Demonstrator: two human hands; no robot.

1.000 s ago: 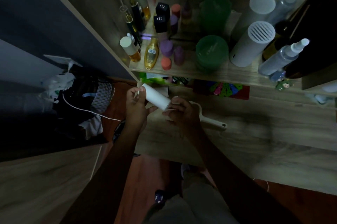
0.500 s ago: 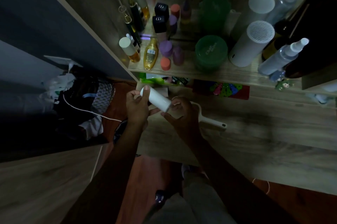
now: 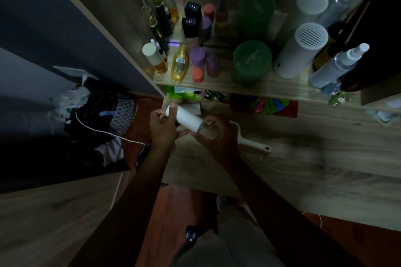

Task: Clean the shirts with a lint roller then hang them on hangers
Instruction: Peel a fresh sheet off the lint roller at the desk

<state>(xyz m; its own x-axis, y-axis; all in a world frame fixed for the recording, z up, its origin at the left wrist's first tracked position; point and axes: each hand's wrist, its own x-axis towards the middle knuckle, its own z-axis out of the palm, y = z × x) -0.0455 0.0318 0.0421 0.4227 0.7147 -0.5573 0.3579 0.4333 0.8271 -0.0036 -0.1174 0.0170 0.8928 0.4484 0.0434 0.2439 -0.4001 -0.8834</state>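
Left hand (image 3: 161, 129) gripped the far-left end of the white cylindrical lint roller (image 3: 187, 119) above the wooden desk (image 3: 314, 158); right hand (image 3: 217, 134) pinched its near end, white handle trailing right. Risk: sheet tearing unevenly; dim light hid the edge.

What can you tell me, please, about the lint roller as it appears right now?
The lint roller is a white cylinder on a white plastic-looking handle, held tilted above the wooden desk. The left hand grips its upper end, thumb across the cap. The right hand pinches what looks like a clear film or cover at its lower end. The handle sticks out past the right hand; whether it touches the desk cannot be told.
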